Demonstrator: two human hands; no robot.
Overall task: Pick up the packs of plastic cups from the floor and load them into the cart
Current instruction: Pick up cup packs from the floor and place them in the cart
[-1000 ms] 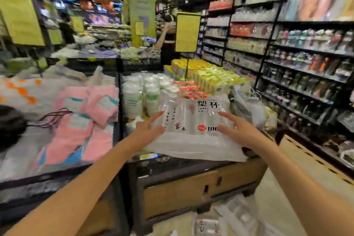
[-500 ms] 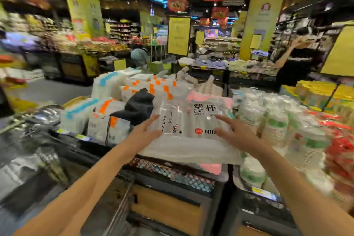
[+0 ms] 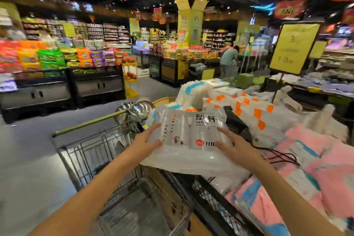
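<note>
I hold a clear pack of plastic cups (image 3: 188, 132) with black and red print, flat in front of me at chest height. My left hand (image 3: 147, 141) grips its left edge and my right hand (image 3: 235, 146) presses its right side. The pack hangs over the right rim of a wire shopping cart (image 3: 86, 151), whose basket lies low and to the left of my hands. Shiny steel bowls (image 3: 135, 110) sit at the cart's far end.
A display bin (image 3: 216, 193) with pink and white packaged goods (image 3: 306, 159) stands close on my right. Black cabinets of snack bags (image 3: 57, 57) line the left across an open grey aisle (image 3: 28, 149). A person (image 3: 228, 61) bends over a far display beside a yellow sign (image 3: 293, 48).
My view has swung left from the shelves and cup display to the cart and aisle. The pack stays held between both hands and is now over the cart's right rim.
</note>
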